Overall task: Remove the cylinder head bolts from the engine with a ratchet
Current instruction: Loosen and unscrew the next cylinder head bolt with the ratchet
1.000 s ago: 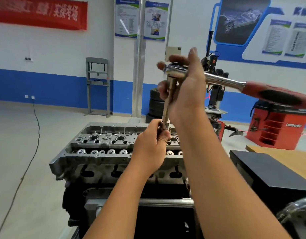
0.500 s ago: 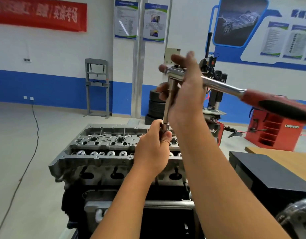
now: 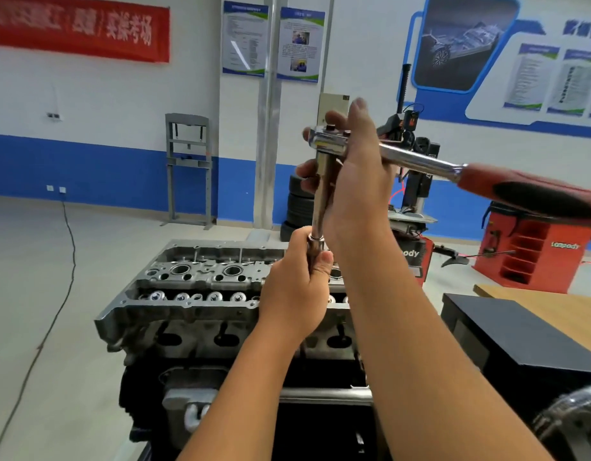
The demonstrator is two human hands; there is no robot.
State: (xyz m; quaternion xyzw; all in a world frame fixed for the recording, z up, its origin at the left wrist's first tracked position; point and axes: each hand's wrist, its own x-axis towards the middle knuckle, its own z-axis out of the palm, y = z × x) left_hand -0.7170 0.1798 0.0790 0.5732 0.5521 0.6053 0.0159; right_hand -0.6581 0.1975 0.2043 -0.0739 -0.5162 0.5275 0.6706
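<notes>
A chrome ratchet with a red and black handle is held up above the grey cylinder head of the engine. My right hand grips the ratchet head, fingers wrapped round it. A long extension bar hangs straight down from the head to a socket. My left hand curls round that socket end, hiding whatever sits in it. Valve tops and spark plug wells show on the left half of the cylinder head; my arms cover the right half.
A black box lies on a wooden table at the right. A red wheel balancer, a tyre changer and stacked tyres stand behind the engine. A cable runs across the grey floor at left.
The view has shifted slightly; both hands keep the same hold on the ratchet head and the socket end, with the tool sitting a little lower in the picture.
</notes>
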